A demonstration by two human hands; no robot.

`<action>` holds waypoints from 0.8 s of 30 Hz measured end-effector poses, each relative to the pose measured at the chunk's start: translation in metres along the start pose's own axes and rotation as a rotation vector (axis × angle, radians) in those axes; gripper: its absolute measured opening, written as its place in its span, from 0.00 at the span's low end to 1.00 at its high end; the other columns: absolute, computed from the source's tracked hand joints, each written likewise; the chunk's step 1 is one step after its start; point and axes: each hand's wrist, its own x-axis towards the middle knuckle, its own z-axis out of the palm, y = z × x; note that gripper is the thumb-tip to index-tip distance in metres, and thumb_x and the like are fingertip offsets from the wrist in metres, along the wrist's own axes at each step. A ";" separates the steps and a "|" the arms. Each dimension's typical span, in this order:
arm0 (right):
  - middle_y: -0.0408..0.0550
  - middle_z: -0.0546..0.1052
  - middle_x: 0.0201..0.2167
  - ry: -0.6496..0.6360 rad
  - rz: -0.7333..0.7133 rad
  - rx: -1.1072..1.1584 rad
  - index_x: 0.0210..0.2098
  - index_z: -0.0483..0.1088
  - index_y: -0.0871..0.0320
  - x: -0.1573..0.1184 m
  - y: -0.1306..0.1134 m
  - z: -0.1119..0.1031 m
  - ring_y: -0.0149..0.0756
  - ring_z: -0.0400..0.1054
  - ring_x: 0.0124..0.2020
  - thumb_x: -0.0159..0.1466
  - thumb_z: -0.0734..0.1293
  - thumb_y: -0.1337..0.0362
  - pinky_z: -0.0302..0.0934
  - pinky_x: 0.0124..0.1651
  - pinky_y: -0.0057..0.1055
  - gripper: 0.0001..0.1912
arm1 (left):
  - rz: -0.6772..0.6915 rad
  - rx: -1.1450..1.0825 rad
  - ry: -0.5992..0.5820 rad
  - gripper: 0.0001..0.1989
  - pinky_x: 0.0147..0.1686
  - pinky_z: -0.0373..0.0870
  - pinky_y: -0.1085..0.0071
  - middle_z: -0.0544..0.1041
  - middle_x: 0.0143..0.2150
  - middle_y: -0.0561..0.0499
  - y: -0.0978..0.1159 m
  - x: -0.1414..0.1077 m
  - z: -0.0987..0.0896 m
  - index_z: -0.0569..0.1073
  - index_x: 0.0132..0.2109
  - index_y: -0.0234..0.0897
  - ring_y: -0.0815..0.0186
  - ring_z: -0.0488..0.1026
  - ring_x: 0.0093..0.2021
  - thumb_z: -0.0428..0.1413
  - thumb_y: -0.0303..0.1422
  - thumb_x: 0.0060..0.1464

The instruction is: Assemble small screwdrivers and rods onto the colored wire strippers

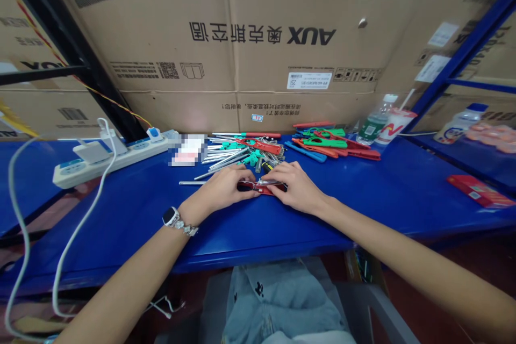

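On the blue table, a red long-nosed lighter housing (pixel 264 188) lies between my two hands, its inside facing up with small parts and thin wire showing. My left hand (pixel 229 185) is closed around its left end, where a silver metal tube (pixel 191 183) sticks out to the left. The fingers of my right hand (pixel 296 185) pinch the right end. Just beyond my fingertips rests a yellow and black tool handle (pixel 266 166). Behind it is a heap of silver tubes (pixel 221 158), green plastic pieces (pixel 253 158) and a red housing piece (pixel 264 146).
Coloured housings (pixel 326 142) are piled at back right, near a water bottle (pixel 373 121) and a paper cup (pixel 395 126). A white power strip (pixel 76 172) with cables lies left. A red box (pixel 479 191) sits right. Cardboard (pixel 258 64) walls the back.
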 end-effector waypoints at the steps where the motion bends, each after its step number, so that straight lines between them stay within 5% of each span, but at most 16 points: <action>1: 0.47 0.82 0.45 -0.005 0.001 0.005 0.47 0.78 0.52 0.001 0.000 0.000 0.42 0.71 0.49 0.69 0.67 0.65 0.53 0.49 0.40 0.09 | -0.001 0.005 0.006 0.11 0.46 0.70 0.61 0.78 0.44 0.46 0.001 0.000 0.000 0.79 0.46 0.41 0.57 0.74 0.45 0.61 0.41 0.60; 10: 0.46 0.81 0.40 0.093 0.004 0.024 0.44 0.77 0.56 0.003 -0.001 0.006 0.39 0.72 0.45 0.65 0.69 0.71 0.52 0.46 0.36 0.09 | -0.027 -0.182 0.075 0.09 0.45 0.71 0.63 0.78 0.43 0.47 -0.001 0.005 0.009 0.76 0.41 0.38 0.60 0.74 0.43 0.64 0.37 0.57; 24: 0.48 0.82 0.43 0.003 -0.046 0.001 0.46 0.77 0.56 0.004 -0.004 0.006 0.40 0.73 0.47 0.69 0.68 0.67 0.52 0.49 0.39 0.08 | -0.072 -0.333 0.056 0.08 0.44 0.72 0.64 0.77 0.40 0.48 -0.013 0.006 0.021 0.76 0.37 0.36 0.62 0.75 0.40 0.64 0.36 0.55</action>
